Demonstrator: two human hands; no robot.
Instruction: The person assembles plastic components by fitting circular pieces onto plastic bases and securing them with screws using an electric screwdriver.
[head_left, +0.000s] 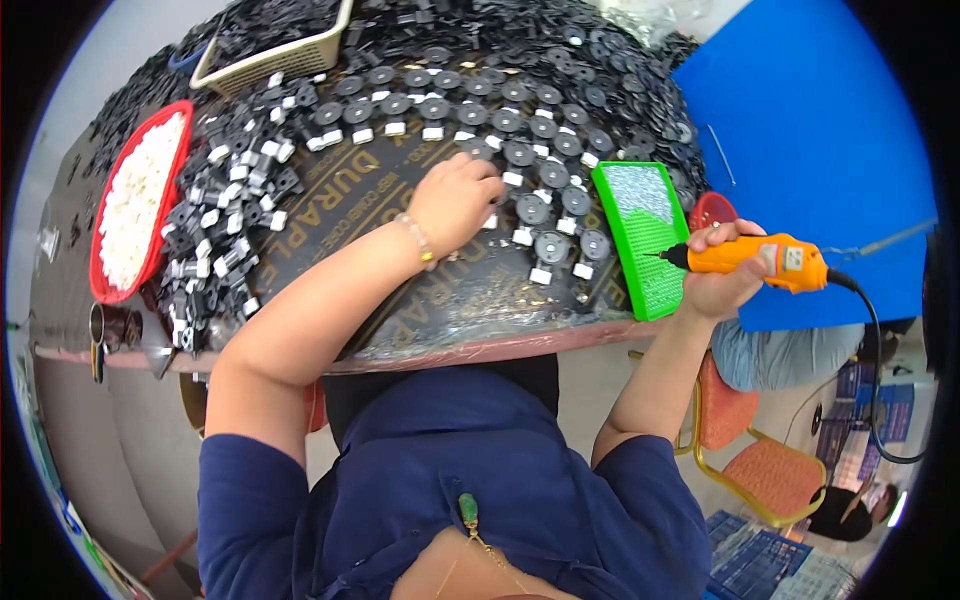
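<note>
My left hand (455,205) is over the middle of the table, its fingers curled down beside a black round disc part (478,149). Its fingertips are partly hidden, so what they pinch does not show. In my right hand (722,292) is an orange electric screwdriver (745,262) with a black cable, its bit pointing left over a green screw tray (662,285). Silvery screws (640,188) fill the far part of that tray. Several disc parts (532,208), many with a white block attached, stand in curved rows between my hands.
Left lies a heap of black parts with white blocks (235,190), beside a red basket (112,293) of small white pieces. Loose black parts pile up behind, near a beige basket (290,68). A small red bowl (712,208) and a blue board (800,130) are right.
</note>
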